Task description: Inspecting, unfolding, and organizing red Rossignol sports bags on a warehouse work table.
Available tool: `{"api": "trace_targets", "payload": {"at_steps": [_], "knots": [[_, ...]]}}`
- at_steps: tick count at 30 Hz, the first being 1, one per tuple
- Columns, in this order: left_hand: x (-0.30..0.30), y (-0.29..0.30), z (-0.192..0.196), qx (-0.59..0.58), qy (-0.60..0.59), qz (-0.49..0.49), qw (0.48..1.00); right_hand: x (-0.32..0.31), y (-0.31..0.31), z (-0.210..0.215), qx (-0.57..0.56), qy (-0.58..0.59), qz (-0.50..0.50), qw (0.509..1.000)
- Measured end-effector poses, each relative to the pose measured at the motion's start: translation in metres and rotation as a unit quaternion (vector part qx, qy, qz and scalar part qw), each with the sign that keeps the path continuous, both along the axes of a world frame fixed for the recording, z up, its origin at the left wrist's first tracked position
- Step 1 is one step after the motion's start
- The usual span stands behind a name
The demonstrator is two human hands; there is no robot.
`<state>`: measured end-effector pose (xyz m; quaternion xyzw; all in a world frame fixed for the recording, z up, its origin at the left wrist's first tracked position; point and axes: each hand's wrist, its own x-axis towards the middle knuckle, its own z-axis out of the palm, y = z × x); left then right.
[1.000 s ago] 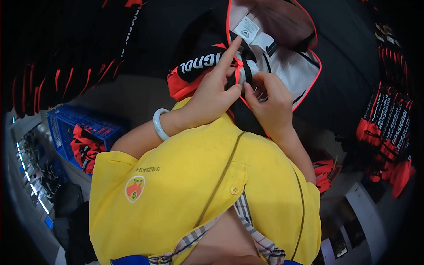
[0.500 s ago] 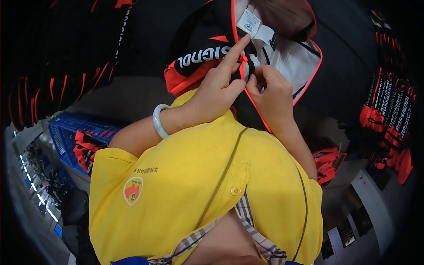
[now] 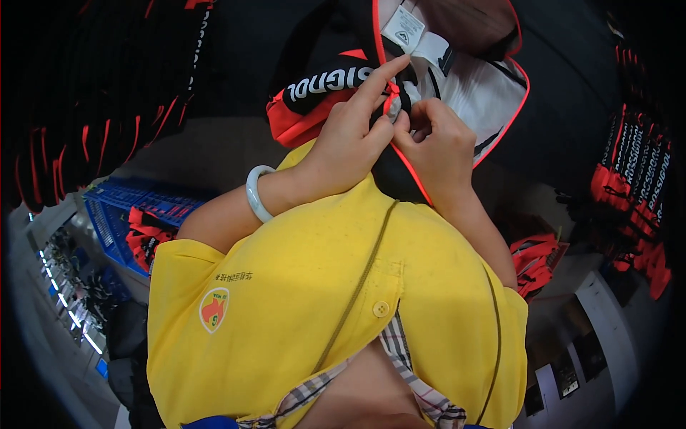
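A black and red bag (image 3: 314, 118) lies unzipped in front of me, its white lining (image 3: 493, 100) showing inside an orange-red edge. Across that edge lies my left hand (image 3: 346, 143). Its index finger points out toward a white label (image 3: 404, 28) sewn inside, while the thumb and the other fingers close on the edge. Right beside it, my right hand (image 3: 439, 139) pinches at the edge with thumb and index finger curled together. What lies between those fingertips is too small and hidden to make out. A short red piece (image 3: 392, 89) sticks up between the hands.
Stacked black and red bags (image 3: 93, 150) fill the left side. More bags with white lettering (image 3: 632, 175) are piled at the right. Blue crates (image 3: 136, 214) stand low on the left, holding red and black pieces. A dark work surface (image 3: 554, 93) stretches beyond the bag.
Both hands stay at the same place on the bag. My right hand has shifted slightly, its fingertips drawing closer to the left thumb. The view has moved a little.
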<state>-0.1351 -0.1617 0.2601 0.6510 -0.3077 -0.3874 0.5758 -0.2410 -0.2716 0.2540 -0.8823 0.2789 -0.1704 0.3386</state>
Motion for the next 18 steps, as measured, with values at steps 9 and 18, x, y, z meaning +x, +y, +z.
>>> {"api": "trace_targets", "payload": {"at_steps": [9, 18], "knots": [[-0.004, 0.000, -0.001, -0.015, 0.039, 0.012, 0.999, -0.003, -0.003, 0.004, 0.157, -0.014, -0.013, 0.987], [-0.003, 0.001, 0.000, -0.021, 0.120, 0.008, 0.992, -0.008, -0.007, -0.001, 0.298, -0.016, -0.023, 0.954]]}}
